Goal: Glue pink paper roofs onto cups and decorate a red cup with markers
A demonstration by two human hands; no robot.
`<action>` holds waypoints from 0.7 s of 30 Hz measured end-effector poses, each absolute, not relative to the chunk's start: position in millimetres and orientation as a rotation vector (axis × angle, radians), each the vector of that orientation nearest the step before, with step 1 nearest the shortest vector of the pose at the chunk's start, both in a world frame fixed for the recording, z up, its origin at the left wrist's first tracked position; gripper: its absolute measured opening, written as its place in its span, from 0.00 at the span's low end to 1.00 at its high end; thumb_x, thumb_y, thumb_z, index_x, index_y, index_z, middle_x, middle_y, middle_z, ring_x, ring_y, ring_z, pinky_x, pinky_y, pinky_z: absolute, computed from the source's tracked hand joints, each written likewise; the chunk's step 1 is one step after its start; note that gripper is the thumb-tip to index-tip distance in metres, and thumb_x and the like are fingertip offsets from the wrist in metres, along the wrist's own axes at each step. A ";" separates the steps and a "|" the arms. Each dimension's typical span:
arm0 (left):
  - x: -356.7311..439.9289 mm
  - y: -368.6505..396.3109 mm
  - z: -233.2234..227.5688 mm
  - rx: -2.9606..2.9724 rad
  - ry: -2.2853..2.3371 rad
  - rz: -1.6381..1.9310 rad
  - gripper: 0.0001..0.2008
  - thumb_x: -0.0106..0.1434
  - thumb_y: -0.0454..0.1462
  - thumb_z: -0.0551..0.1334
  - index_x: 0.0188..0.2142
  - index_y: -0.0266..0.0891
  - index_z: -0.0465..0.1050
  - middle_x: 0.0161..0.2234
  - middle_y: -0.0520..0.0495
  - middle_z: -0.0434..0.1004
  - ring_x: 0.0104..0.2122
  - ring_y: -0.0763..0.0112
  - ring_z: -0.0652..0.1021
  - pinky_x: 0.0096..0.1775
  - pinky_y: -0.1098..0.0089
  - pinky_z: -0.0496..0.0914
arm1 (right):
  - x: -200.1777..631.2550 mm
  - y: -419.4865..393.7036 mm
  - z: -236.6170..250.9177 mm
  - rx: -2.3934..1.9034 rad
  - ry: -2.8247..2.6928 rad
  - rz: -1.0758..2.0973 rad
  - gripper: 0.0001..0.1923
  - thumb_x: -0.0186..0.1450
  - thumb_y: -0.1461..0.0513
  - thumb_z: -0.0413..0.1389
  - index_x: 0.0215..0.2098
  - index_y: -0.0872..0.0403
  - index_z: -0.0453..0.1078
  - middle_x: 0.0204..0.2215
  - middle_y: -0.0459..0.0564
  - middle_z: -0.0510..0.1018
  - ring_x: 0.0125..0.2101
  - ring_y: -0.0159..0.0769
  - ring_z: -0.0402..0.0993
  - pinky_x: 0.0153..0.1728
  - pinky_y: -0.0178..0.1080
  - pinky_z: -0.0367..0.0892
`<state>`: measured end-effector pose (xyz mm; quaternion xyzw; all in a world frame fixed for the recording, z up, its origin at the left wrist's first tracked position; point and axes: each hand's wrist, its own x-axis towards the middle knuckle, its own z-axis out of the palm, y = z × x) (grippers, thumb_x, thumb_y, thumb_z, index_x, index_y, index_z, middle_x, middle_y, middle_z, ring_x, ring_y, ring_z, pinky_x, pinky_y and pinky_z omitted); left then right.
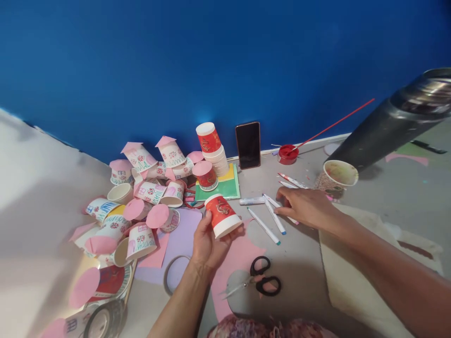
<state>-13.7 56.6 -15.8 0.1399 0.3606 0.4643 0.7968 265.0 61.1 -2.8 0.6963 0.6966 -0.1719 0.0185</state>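
Note:
My left hand [211,246] is wrapped round a red paper cup [222,215] with a gold dragon print and white bands; the cup is tilted above the table. My right hand [306,205] is low over several white markers [274,215], its thumb and index finger apart. One marker runs partly beneath this hand, and whether the fingers touch it is hard to tell. Nearer me, black-handled scissors [262,277] lie spread on pink paper [225,267] with round cut-outs.
Decorated paper cups [146,192] with pink paper tops crowd the left. A cup stack [218,159] and a phone [248,144] stand by the blue wall. A red paint pot [288,155], a paint-stained cup [340,173] and a dark flask [384,122] are at right. A tape roll [169,274] lies left.

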 end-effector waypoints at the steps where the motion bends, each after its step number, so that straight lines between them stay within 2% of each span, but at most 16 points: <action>1: -13.2 56.9 -16.1 0.305 0.763 0.986 0.20 0.64 0.48 0.69 0.49 0.38 0.79 0.42 0.40 0.86 0.41 0.53 0.86 0.47 0.53 0.81 | 265.5 61.4 -4.4 2.162 2.165 -0.533 0.12 0.67 0.52 0.63 0.45 0.48 0.74 0.34 0.46 0.87 0.37 0.48 0.84 0.28 0.38 0.52; 6: -10.3 56.1 -15.9 0.320 0.720 0.939 0.23 0.64 0.51 0.67 0.49 0.34 0.80 0.45 0.36 0.85 0.46 0.46 0.85 0.47 0.50 0.81 | 266.3 62.4 -4.3 2.200 2.150 -0.492 0.11 0.70 0.51 0.61 0.43 0.49 0.72 0.35 0.47 0.87 0.38 0.48 0.83 0.29 0.39 0.52; 9: -9.3 53.2 -16.6 0.296 0.690 0.946 0.24 0.61 0.52 0.71 0.48 0.36 0.80 0.43 0.39 0.85 0.44 0.50 0.85 0.46 0.52 0.81 | 264.8 61.9 -2.1 2.192 2.120 -0.478 0.11 0.70 0.51 0.61 0.43 0.49 0.73 0.36 0.49 0.87 0.38 0.48 0.83 0.30 0.39 0.54; 12: -9.7 50.5 -17.9 0.289 0.654 0.939 0.21 0.60 0.48 0.72 0.47 0.38 0.80 0.42 0.41 0.85 0.43 0.53 0.84 0.46 0.54 0.80 | 263.7 61.2 -1.5 2.127 2.091 -0.489 0.12 0.70 0.50 0.61 0.42 0.50 0.74 0.38 0.52 0.87 0.39 0.50 0.84 0.30 0.39 0.54; 18: -11.3 48.2 -21.6 0.266 0.622 0.897 0.25 0.61 0.46 0.71 0.54 0.33 0.78 0.46 0.36 0.84 0.46 0.48 0.84 0.48 0.52 0.79 | 261.3 61.7 0.2 2.067 2.072 -0.479 0.12 0.72 0.53 0.54 0.43 0.52 0.75 0.37 0.55 0.86 0.39 0.51 0.84 0.29 0.40 0.53; 21: -11.2 46.2 -21.6 0.269 0.599 0.915 0.26 0.62 0.47 0.71 0.55 0.35 0.78 0.47 0.37 0.84 0.46 0.49 0.83 0.47 0.52 0.78 | 260.5 61.9 1.2 2.063 2.064 -0.465 0.12 0.73 0.55 0.53 0.43 0.53 0.76 0.37 0.56 0.86 0.38 0.52 0.84 0.30 0.40 0.55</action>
